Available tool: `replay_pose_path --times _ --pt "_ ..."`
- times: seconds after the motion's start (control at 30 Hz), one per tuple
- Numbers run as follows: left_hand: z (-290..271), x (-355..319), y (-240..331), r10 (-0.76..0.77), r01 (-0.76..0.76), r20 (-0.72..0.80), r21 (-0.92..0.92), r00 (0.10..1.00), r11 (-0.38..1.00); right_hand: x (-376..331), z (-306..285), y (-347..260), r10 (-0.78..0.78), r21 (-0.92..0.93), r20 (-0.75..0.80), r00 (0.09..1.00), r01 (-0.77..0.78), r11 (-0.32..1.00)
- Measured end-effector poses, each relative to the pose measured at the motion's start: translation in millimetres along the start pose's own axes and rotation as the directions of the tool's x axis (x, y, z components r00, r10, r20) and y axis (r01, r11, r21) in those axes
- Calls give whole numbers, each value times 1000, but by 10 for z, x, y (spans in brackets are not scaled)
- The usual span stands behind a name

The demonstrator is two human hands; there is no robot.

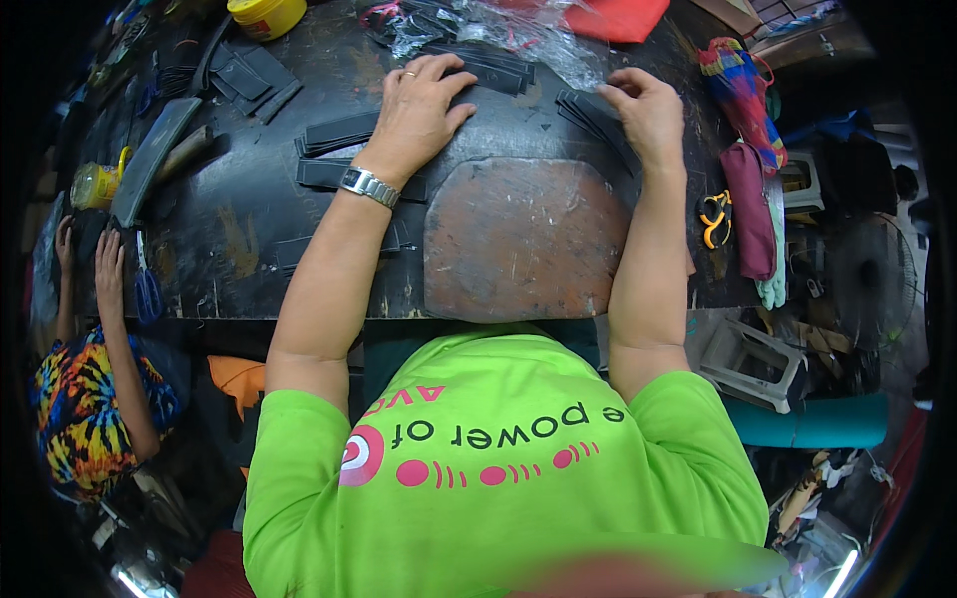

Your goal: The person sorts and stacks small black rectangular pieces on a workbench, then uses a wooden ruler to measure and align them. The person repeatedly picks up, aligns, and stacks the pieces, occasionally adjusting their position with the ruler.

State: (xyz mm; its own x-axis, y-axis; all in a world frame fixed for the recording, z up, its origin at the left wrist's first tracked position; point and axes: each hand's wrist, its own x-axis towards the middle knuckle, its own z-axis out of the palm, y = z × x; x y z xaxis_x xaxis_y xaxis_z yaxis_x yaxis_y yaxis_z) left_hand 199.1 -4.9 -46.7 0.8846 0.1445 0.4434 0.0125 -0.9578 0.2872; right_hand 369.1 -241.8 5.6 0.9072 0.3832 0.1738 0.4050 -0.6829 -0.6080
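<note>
On the dark worktable [329, 229], my left hand [419, 112] rests with fingers spread and thumb apart, its fingertips beside a row of thin black strips [488, 70]. A metal watch [370, 185] is on that wrist. My right hand [650, 118] is bent over a fanned stack of black strips [588, 118], thumb and forefinger drawn close together; whatever is between them cannot be made out. Under my left wrist are more black strip stacks [337, 135]. A worn brown board [523, 239] lies between my forearms.
Clear plastic wrap [558, 50] and a red sheet [620, 15] lie at the far side. Orange-handled snips [715, 219] and a maroon pouch [748, 214] are at right. A co-worker's hands [110, 264] rest at the left edge near blue-handled scissors [148, 289].
</note>
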Motion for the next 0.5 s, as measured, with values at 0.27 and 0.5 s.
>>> replay_pose_path --times 0.27,0.5 --pt "22 2 -37 -10 11 17 -79 1000 997 -179 745 -532 -420 -173 85 904 428 887" --pt "16 3 2 -25 21 -40 -108 999 994 -180 829 -504 -406 -138 4 914 403 905"
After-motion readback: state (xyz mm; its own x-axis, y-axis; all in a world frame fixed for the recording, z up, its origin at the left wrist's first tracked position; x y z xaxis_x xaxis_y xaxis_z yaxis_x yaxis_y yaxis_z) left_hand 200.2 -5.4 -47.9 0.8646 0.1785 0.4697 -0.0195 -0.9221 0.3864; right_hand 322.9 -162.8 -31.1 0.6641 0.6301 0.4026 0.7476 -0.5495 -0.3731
